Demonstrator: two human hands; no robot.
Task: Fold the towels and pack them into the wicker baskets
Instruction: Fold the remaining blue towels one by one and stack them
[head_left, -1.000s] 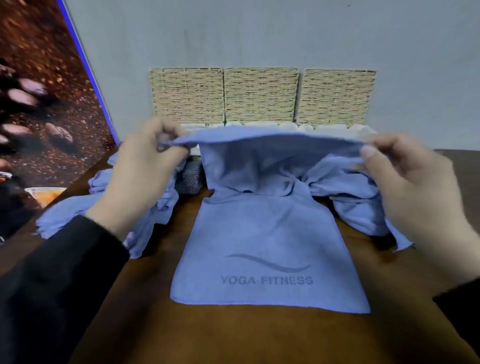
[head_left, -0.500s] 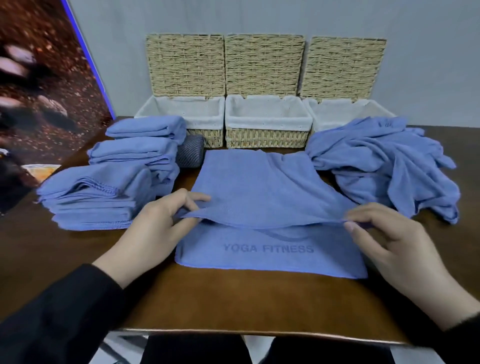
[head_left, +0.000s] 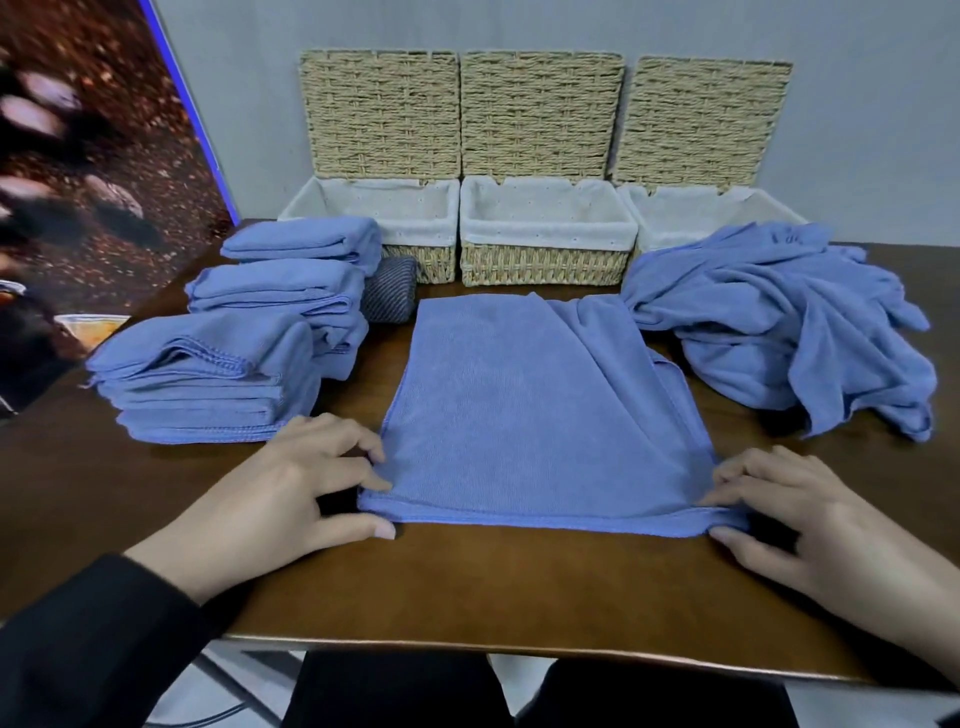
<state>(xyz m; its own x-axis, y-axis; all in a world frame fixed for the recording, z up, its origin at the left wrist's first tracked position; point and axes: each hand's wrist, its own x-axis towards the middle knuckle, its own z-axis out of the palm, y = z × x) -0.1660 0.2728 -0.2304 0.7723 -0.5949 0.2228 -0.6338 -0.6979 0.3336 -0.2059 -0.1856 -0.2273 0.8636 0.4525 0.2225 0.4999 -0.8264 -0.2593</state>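
Left hand (head_left: 291, 499) and right hand (head_left: 789, 514) pinch the near corners of a half-folded towel (head_left: 530, 410) lying mid-table (head_left: 467, 587). Folded stacks (head_left: 208, 379) sit left, an unfolded heap (head_left: 789, 322) right, so folding looks about half done. The three baskets (head_left: 545, 228) behind hold no towels yet. Bare wood along the near edge gives working room.

My view is bright and evenly lit, with soft dark shadows under my hands. The poster (head_left: 78, 182) on my left looks blurry. Straight lines bend near the edges.
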